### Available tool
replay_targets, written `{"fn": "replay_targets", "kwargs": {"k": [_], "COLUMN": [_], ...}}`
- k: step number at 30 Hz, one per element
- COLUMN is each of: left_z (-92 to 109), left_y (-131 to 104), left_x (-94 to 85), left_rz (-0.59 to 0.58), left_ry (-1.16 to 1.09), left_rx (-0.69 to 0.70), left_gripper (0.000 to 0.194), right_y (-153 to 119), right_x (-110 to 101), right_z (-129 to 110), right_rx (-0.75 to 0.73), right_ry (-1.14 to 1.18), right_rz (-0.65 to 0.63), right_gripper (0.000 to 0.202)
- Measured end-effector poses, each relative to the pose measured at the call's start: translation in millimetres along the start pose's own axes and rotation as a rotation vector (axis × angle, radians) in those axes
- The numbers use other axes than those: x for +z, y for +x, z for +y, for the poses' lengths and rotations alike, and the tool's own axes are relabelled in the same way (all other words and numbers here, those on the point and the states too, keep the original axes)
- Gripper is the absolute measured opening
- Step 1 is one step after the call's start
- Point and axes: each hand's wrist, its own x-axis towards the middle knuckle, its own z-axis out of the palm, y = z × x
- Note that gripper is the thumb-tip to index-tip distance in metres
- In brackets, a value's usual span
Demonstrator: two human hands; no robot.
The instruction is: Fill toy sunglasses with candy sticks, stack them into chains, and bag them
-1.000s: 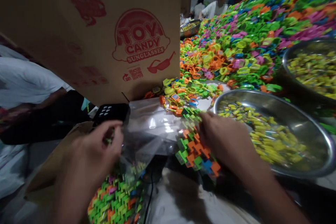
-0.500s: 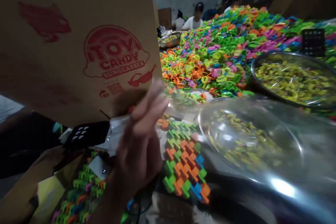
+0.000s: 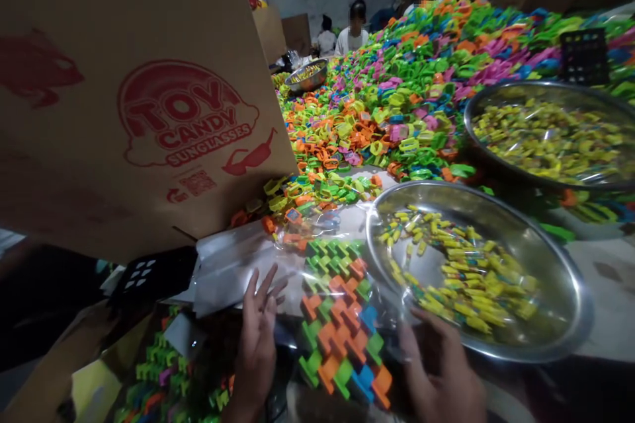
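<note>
A clear plastic bag [image 3: 331,260] lies flat in front of me, with slanted rows of green, orange and blue plastic toy pieces under its film. Left of it, my left hand [image 3: 258,344] is open, fingers spread and nothing in them. At the bag's right side, my right hand [image 3: 444,363] is slightly blurred. Its thumb and forefinger tips come close together on the film's edge, by the near rim of a steel bowl [image 3: 578,307]. Small yellow wrapped candies [image 3: 469,277] lie in that bowl.
A large "Toy Candy Sunglasses" carton [image 3: 208,33] stands at left. Behind rises a heap of coloured toy pieces [image 3: 421,79], with a second candy bowl [image 3: 469,122] and a black basket [image 3: 584,56]. White sheets [image 3: 228,264] lie by the carton. People [image 3: 352,39] sit beyond.
My left hand has moved down and left, off the bag, its fingers spreading. My right hand has come into view at the bag's right side. The film spread over the near bowl has drawn back.
</note>
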Motion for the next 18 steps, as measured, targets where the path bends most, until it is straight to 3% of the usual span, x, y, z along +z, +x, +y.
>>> {"fn": "replay_targets", "kwargs": {"k": [4, 8, 11, 16, 18], "left_z": [0, -6, -14, -27, -28], "left_y": [28, 55, 72, 73, 64], "left_x": [18.1, 35.0, 45.9, 51.7, 50.1], "left_rz": [-0.039, -0.143, -0.147, -0.107, -0.107], "left_ry": [-0.147, -0.268, -0.287, -0.201, -0.205], "left_rx": [-0.189, -0.158, -0.151, -0.239, -0.248], "left_gripper": [0.082, 0.083, 0.082, 0.084, 0.084], "right_y": [23, 23, 18, 19, 23], "right_x": [3, -6, -4, 26, 32], "right_z": [-4, 5, 12, 10, 1], "right_rx": [0.058, 0.028, 0.040, 0.395, 0.483], "right_ry": [0.002, -0.045, 0.104, 0.421, 0.558], "right_rz": [-0.150, -0.327, -0.488, -0.415, -0.404], "right_gripper": [0.075, 0.072, 0.064, 0.089, 0.087]}}
